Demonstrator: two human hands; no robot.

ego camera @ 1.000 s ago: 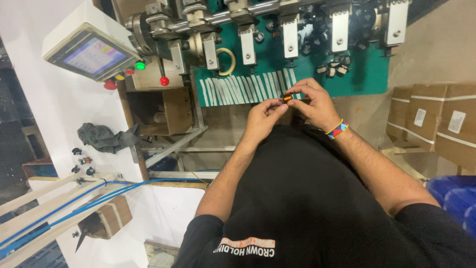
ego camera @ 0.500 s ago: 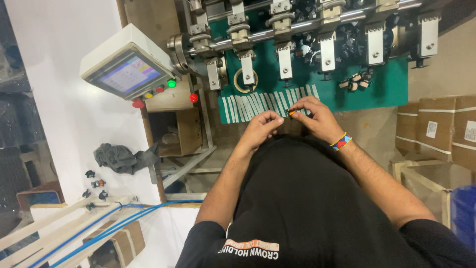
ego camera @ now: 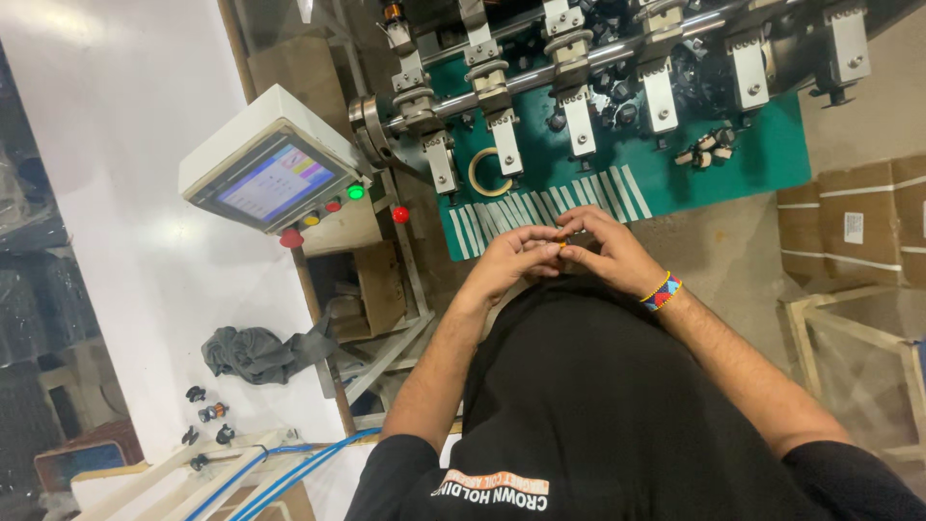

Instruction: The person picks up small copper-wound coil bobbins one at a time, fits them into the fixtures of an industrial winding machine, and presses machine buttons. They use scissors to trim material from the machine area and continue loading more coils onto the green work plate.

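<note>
My left hand [ego camera: 511, 260] and my right hand [ego camera: 606, 249] meet in front of my chest, fingertips pinched together on a small orange-tipped part [ego camera: 562, 246]. Most of the part is hidden by my fingers. A beaded wristband [ego camera: 662, 290] sits on my right wrist. Just beyond my hands lies a green mat [ego camera: 762, 159] with a row of white strips [ego camera: 540, 207] and a ring of tape [ego camera: 490, 172]. Above it runs a machine shaft with several metal clamps [ego camera: 577, 121].
A control box with a lit screen [ego camera: 272, 181] and coloured buttons stands to the left. A grey rag [ego camera: 256, 352] lies below it, near blue cables [ego camera: 289, 473]. Cardboard boxes [ego camera: 858, 227] and a wooden frame [ego camera: 849, 333] stand on the right.
The view has shifted, so the machine and control box sit further right and lower. My hands stay together on the small part, now closer to my chest.
</note>
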